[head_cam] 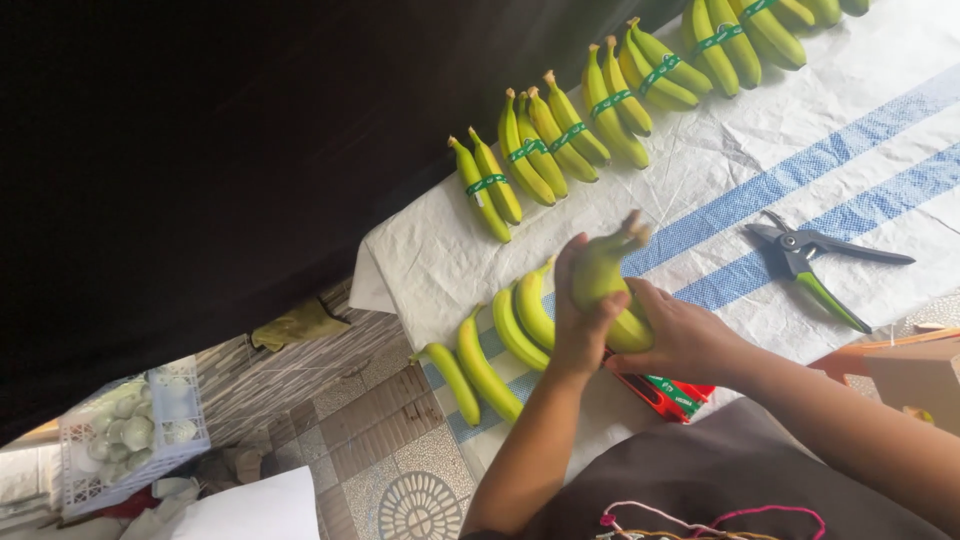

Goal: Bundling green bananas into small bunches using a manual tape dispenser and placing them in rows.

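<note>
Hidden: the top left is dark and unreadable; the banana row runs off the top edge; a red pack is mostly covered by the wrists.
Left hand: fingers curled closed around the left side of a green banana bunch.
Right hand: fingers closed under the bunch's right side, tips hidden behind the fruit.
Bunch: held just above the counter, stem tips up.
Left of the fingers: loose bananas on the cloth.
Right of the fingers: green-handled shears, well apart.
</note>
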